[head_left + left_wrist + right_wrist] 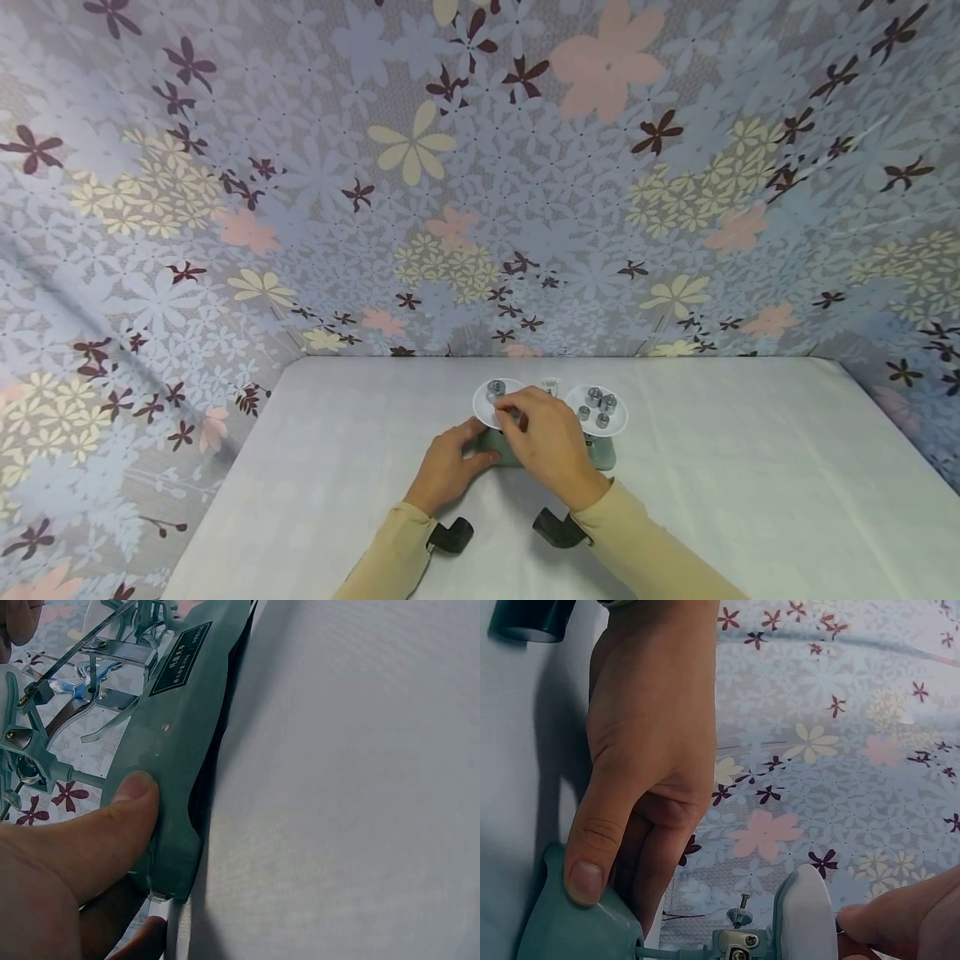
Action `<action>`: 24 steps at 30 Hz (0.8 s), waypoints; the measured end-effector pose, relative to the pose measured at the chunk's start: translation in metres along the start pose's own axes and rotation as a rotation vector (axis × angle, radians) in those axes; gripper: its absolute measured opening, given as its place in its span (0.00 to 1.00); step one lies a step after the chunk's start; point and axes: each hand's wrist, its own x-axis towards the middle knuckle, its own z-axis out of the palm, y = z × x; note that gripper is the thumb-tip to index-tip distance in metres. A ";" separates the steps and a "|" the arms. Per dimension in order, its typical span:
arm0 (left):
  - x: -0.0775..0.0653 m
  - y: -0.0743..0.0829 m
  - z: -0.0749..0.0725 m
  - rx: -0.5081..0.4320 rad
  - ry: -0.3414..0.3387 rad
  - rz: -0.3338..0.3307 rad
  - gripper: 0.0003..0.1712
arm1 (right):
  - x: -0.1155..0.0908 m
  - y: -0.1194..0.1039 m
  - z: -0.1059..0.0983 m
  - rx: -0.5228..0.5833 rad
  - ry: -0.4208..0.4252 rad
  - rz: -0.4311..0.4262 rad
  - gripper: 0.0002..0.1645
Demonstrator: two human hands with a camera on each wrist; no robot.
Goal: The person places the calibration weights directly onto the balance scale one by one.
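A green balance scale [504, 452] stands on the table with two white pans. My left hand [444, 467] grips the left end of its base, the thumb [133, 806] lying on the green front face. Over the left pan [482, 410] reaches my right hand [551, 446], thumb and index finger together, pinching a small metal weight mostly hidden by the fingers. In the right wrist view those fingertips [859, 921] are at the white pan's face. Another metal weight [495, 390] sits on the left pan. Several metal weights [595, 397] stand on the right pan [617, 414].
A white cloth [720, 467] covers the table. A flower-patterned backdrop [450, 167] rises behind it and at both sides. The scale's thin metal linkage [97, 682] is exposed behind its base. Black wrist cameras [452, 536] stick out from both cuffs.
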 end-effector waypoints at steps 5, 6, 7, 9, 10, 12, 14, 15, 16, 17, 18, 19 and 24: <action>0.000 0.000 0.001 0.000 0.004 0.006 0.32 | 0.002 0.001 0.001 -0.031 -0.015 0.004 0.07; 0.000 0.000 0.001 -0.002 0.006 0.007 0.32 | 0.002 0.002 0.002 -0.037 -0.015 0.004 0.07; 0.000 0.001 0.000 -0.003 0.008 0.009 0.32 | 0.002 0.002 0.002 -0.042 -0.015 0.004 0.07; 0.000 0.001 0.000 -0.005 0.012 0.017 0.32 | 0.003 0.002 0.002 -0.045 -0.014 0.006 0.07; 0.000 0.001 0.000 -0.006 0.014 0.020 0.32 | 0.003 0.002 0.003 -0.045 -0.015 0.008 0.07; 0.000 0.002 0.000 -0.008 0.014 0.023 0.31 | 0.003 0.002 0.003 -0.050 -0.014 0.011 0.07; 0.000 0.001 0.000 -0.006 0.014 0.027 0.31 | 0.004 0.002 0.003 -0.058 -0.014 0.013 0.06; 0.000 0.001 0.000 -0.005 0.014 0.028 0.31 | 0.004 0.002 0.003 -0.066 -0.014 0.013 0.06; 0.000 0.001 0.000 -0.003 0.014 0.028 0.31 | 0.004 0.002 0.003 -0.072 -0.014 0.013 0.06; 0.000 0.001 0.000 -0.003 0.014 0.029 0.31 | 0.004 0.002 0.003 -0.079 -0.013 0.012 0.06; 0.000 0.001 0.000 -0.002 0.014 0.028 0.30 | 0.004 0.001 0.003 -0.085 -0.014 0.011 0.06; 0.000 0.001 0.000 -0.002 0.015 0.028 0.30 | 0.004 0.001 0.003 -0.090 -0.014 0.010 0.06; 0.000 0.001 0.000 -0.006 0.016 0.032 0.30 | 0.005 -0.001 0.003 -0.107 -0.029 0.015 0.06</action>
